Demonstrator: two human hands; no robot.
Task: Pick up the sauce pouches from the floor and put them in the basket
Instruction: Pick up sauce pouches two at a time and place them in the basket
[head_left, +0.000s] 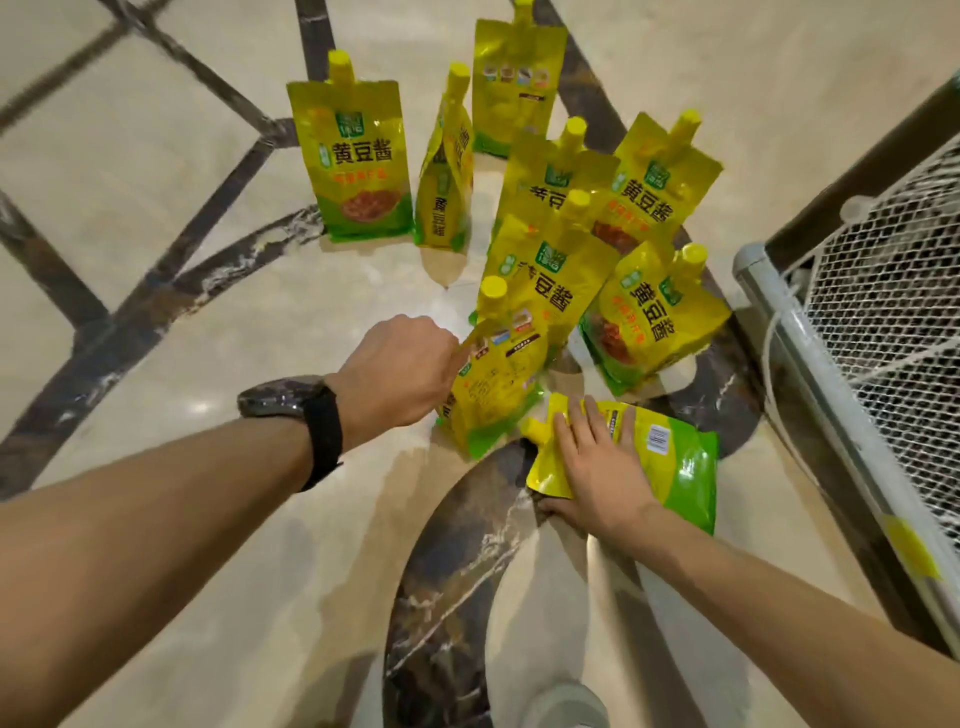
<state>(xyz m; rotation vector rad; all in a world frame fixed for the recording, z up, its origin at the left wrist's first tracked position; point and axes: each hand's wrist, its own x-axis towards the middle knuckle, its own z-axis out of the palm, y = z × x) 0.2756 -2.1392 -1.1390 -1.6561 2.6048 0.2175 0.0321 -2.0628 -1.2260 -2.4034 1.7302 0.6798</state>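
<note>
Counting the stock on the floor (156, 182), you have nine yellow-and-green sauce pouches with yellow screw caps, all outside the basket (810, 353). Item one, the flat pouch (670, 457), lies on its face just beside the basket's metal rim, cap toward the left. Your right hand (597, 457) rests on it with the fingers straight and spread across the top and the thumb at the near edge; whether the thumb reaches under the pouch cannot be told. Item two, the nearest standing pouch (498, 374), stands slightly tilted with its printed back toward you, just beyond the flat one. Your left hand (400, 374) meets its left shoulder with the fingers curled and hidden behind the back of the hand, so you cannot tell if they pinch it or only touch it. A dark watch (291, 402) sits on that wrist. Items three to nine, the other pouches (358, 171), stand farther out: four crowded together near the basket, one of them leaning, and three more set apart behind. The basket, white mesh on a pale frame, stands at your right. The floor is cream marble with dark inlaid bands.
</note>
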